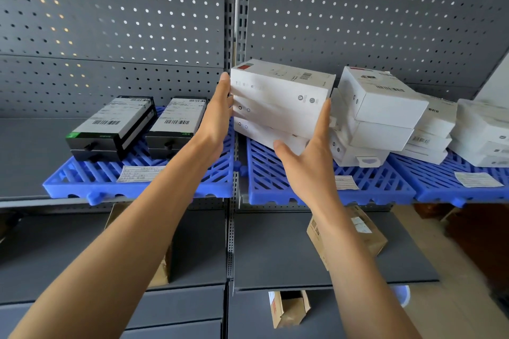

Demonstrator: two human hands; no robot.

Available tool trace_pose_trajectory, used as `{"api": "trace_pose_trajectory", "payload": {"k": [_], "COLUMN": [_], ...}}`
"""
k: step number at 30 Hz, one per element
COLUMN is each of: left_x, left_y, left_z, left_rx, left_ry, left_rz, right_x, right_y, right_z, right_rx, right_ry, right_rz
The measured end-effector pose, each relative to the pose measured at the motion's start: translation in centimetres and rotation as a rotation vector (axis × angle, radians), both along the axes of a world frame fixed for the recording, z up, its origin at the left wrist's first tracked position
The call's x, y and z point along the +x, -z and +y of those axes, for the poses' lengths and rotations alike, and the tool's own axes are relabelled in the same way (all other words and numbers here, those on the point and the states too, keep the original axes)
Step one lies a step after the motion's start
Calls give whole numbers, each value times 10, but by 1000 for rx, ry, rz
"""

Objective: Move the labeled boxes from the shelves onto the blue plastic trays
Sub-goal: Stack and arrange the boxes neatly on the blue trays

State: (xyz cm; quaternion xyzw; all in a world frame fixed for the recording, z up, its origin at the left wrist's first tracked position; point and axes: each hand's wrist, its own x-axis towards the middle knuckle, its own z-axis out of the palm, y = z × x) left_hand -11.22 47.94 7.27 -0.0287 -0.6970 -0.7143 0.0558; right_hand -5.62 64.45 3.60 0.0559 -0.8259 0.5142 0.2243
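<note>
1. Stack of three white boxes point(278, 107) held at about 12 o'clock from the frame's middle, tilted with its right end lower, above the rear of the middle blue tray point(325, 187); whether the bottom box touches the tray cannot be told.
2. Left hand point(217, 115) flat and straight-fingered, pressed against the stack's left end; right hand point(308, 157) spread, fingers up along the right end and thumb under the lower front edge. Stack squeezed between the two palms, not pinched.
3. Step in hand, judging by the pose: setting this stack down on the tray. Next move likely calls for levelling the stack, lowering it onto the open grid at 6 o'clock of its current spot, then easing both palms away without dragging the top box off.
4. Smooth matt card, sharp corners, printed barcodes and small round marks; likely to slide over each other if tilted further.
5. At 3 o'clock, more white boxes point(380, 115) piled crookedly on the same tray and on the right blue tray point(440, 187).
6. At 9 o'clock, black boxes point(110, 132) with white barcode labels, in two low stacks on the left blue tray point(137, 187).
7. Trays of hard moulded plastic, open slatted grid, paper notes on their front edges.
8. Behind, grey metal pegboard point(110, 22); below, grey shelves with brown cardboard cartons point(355, 231).
</note>
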Motion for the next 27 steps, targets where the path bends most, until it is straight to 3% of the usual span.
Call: {"api": "trace_pose_trajectory", "payload": {"k": [12,27], "left_x": [-27,-21], "left_y": [8,18], "left_z": [-4,0], "left_rx": [13,-24], "left_ry": [-24,-21], "left_rz": [-85,-18], "right_x": [11,6], "right_y": [5,1], "right_z": [-14,-16], "right_rx": [23,36], "right_ry": [7,-9], "right_rz": [-28,-105]}}
